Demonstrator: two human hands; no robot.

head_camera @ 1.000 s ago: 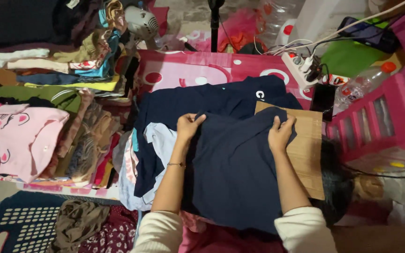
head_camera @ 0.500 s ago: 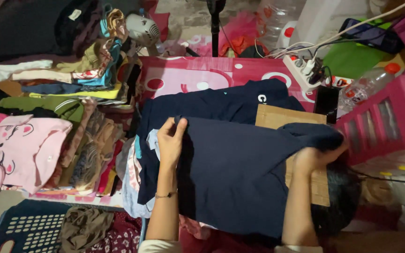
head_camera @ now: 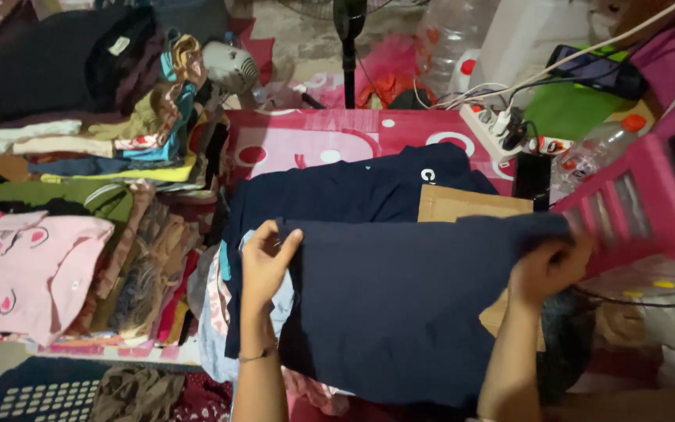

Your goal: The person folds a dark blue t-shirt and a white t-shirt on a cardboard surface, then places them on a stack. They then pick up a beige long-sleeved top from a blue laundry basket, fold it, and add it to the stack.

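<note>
Both forearms are bare, rising from the bottom edge of the frame. The left hand (head_camera: 266, 262) has a thin dark bracelet (head_camera: 255, 356) at its wrist; the right hand (head_camera: 548, 270) wears nothing visible.

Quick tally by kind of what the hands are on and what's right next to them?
Navy garment, gripped by left hand and right hand: 1
Cardboard sheet: 1
Pink basket: 1
Power strip: 1
Total: 4
</note>
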